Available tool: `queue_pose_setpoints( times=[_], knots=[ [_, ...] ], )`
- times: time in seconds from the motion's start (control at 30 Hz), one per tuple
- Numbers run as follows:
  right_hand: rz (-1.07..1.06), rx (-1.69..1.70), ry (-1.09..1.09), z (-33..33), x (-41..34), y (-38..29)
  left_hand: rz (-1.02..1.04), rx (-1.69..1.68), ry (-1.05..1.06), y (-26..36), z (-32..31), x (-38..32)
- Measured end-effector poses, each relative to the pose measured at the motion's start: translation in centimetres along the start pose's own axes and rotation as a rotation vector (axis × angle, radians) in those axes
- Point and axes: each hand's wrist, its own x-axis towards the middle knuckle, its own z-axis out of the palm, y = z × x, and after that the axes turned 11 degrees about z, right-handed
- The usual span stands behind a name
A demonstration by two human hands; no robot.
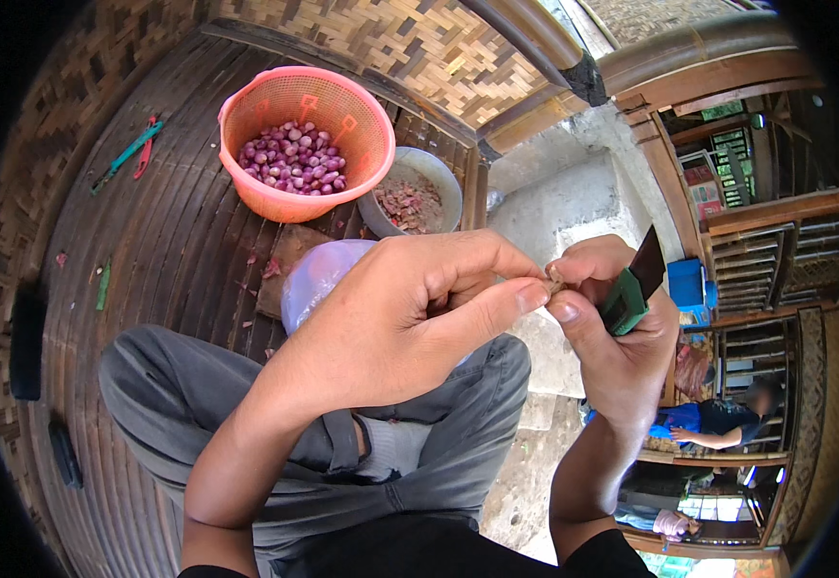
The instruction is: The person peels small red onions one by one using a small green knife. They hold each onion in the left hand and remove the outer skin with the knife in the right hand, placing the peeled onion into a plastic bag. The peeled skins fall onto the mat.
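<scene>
My left hand [398,311] and my right hand [614,325] meet at their fingertips over my crossed legs. Both pinch a small pale brown, papery piece [555,282], mostly hidden by the fingers; it may be a shallot or its skin. Across my right palm lies a cutter knife with a green handle [623,303], its dark blade pointing up and away. Beyond my left hand, an orange-pink plastic basket [275,196] holds many peeled purple shallots [293,155]. Beside it stands a grey bowl [450,189] with dry skins and scraps. A clear plastic bag [318,271] is partly behind my left hand.
Teal scissors or a similar tool [127,155] and a red piece [144,157] lie on the slatted bamboo floor [167,238], among skin scraps. A wooden board [286,253] is by the bag. A woven wall stands behind. At the right, people are farther off beyond a concrete ledge [564,188].
</scene>
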Motion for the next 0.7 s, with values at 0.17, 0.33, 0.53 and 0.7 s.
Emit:
queue_pose_setpoints(
  times=[0.17,0.33,0.53,0.7],
  knots=[
    [0.239,0.333,0.132,0.5,-0.7,0.2,0.196,0.311,0.129,-0.4,0.4,-0.1],
    [0.242,0.502,0.143,1.8,-0.9,0.7,0.376,0.281,0.273,-2.2,1.9,0.2],
    [0.261,0.506,0.150,2.0,-1.1,0.3,0.415,0.192,0.321,-3.0,2.5,0.1],
    [0.132,0.153,0.178,1.6,-1.4,-0.2,0.301,0.041,0.336,-2.5,2.3,0.0]
  ],
)
